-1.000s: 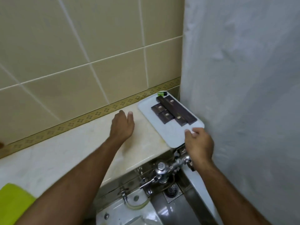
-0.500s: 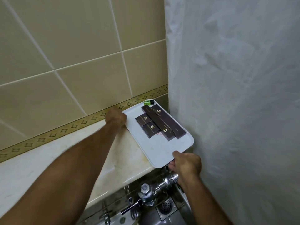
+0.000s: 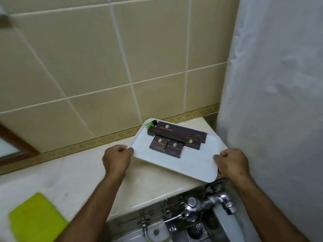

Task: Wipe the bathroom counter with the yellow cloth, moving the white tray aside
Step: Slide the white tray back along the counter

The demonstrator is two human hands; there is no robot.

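Step in hand: moving the flat white plastic tray (image 3: 176,159) aside; it seems lifted clear of the pale polished stone table (image 3: 83,177), tilted, near the table's right end.
Left hand (image 3: 116,159): fingers curled closed over the tray's left short edge, thumb on top.
Right hand (image 3: 231,162): closed round the tray's front right corner, which juts past the table's front edge.
Tray load: four dark brown cardboard boxes with gold logos (image 3: 174,139), two long ones behind and two small ones in front, plus a small green bottle with a dark cap (image 3: 151,124) at the far left corner; all loose on the tray.
Yellow cloth: a folded yellow-green microfibre cloth (image 3: 36,219) lies untouched at the table's front left, well apart from both hands.
Surroundings: beige tiled wall (image 3: 87,67) behind the table, white shower curtain (image 3: 271,84) beyond the right end, chrome flush valve (image 3: 192,208) below the front edge.
Progress: early by my reading; no wiping begun.
Next move calls for: keeping the tray level so the boxes do not slide, setting it down off the patch to be wiped, then freeing a hand for the cloth.
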